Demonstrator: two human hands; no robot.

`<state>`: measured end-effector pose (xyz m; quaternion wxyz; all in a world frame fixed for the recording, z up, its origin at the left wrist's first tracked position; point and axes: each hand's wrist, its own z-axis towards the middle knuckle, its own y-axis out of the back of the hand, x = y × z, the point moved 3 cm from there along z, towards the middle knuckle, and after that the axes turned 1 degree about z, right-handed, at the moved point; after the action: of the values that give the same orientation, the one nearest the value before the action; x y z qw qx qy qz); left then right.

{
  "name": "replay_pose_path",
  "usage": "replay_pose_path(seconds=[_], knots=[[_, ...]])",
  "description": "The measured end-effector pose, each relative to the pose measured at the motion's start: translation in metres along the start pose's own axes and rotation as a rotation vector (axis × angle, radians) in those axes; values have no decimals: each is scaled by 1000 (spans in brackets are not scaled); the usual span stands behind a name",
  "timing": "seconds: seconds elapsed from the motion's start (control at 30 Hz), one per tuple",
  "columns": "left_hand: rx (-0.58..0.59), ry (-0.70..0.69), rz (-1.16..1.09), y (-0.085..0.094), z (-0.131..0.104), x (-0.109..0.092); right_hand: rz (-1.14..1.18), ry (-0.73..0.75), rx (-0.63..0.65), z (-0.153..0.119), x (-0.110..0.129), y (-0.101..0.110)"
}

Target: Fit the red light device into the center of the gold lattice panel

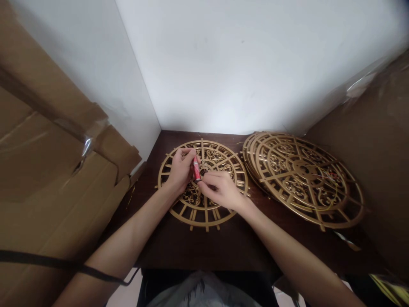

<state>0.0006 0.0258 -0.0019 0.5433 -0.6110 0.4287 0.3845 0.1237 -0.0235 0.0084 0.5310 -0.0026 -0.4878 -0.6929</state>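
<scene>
Head view: left hand [182, 170] curled closed around red tube [196, 169], held over middle of gold dial [207, 209] on counter [204, 249]. Right hand [221, 188], thumb and fingers pinched together, grips tube's dark lower end. Dial stack [300, 168] beside, at right.

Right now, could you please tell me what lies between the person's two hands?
In the head view, a red cylinder lies between the left hand and right hand, over the gold openwork disc.

Dial [209, 164] left of dial stack [302, 168]
</scene>
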Motion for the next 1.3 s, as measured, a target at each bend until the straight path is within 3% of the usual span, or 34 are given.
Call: replay_pose_path(seconds=[0.37, 1.3], knots=[[-30, -67, 21, -2, -3, 1, 35, -103, -40, 0, -1, 0], [-20, -68, -13, -2, -2, 1, -52, -84, -27, 0, -1, -2]])
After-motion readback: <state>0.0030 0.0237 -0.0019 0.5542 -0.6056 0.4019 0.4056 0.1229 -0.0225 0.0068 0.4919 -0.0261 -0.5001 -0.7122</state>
